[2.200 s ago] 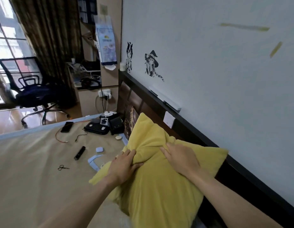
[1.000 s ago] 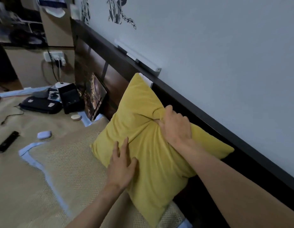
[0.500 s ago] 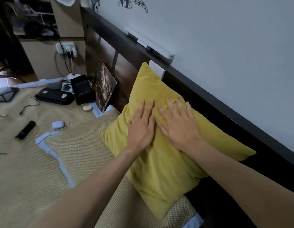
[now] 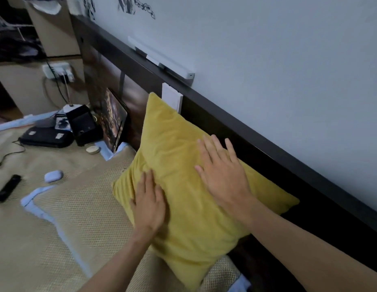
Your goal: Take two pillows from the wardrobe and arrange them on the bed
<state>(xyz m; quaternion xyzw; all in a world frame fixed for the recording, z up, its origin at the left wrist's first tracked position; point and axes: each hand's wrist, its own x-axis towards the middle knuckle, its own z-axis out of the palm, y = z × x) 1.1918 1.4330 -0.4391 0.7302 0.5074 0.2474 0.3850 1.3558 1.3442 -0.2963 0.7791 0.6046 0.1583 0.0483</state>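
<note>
- Since half a second ago, both hands have slid apart on the pillow: the left hand [image 4: 148,202] now lies lower, near the pillow's left corner, and the right hand [image 4: 222,174] sits higher and further right, where before they pressed side by side.
- Bed [image 4: 31,256]: its tan woven mat spreads out to the left of and below the left hand.
- Headboard [image 4: 267,152]: dark, running diagonally just beyond the right hand, under a pale wall.
- Yellow pillow [image 4: 183,224]: it stands tilted on one corner under both palms, its back leaning on the headboard and its lower part resting on a beige mesh pillow [image 4: 84,207] with a blue border (this one lies flat on the bed, left of the left hand).
- Both hands are flat and spread, fingers extended, pressing on the yellow cover and gripping nothing.
- Tablet [image 4: 114,121]: propped against the headboard, beyond the left hand.
- Black case [image 4: 45,137] and a black box [image 4: 84,124]: far to the left of the left hand, near the bed's far edge.
- Black remote [image 4: 7,187]: well left of the left hand, on the mat.
- Small pale blue case [image 4: 53,175] and a round cream disc [image 4: 93,149]: between the remote and the pillows.
</note>
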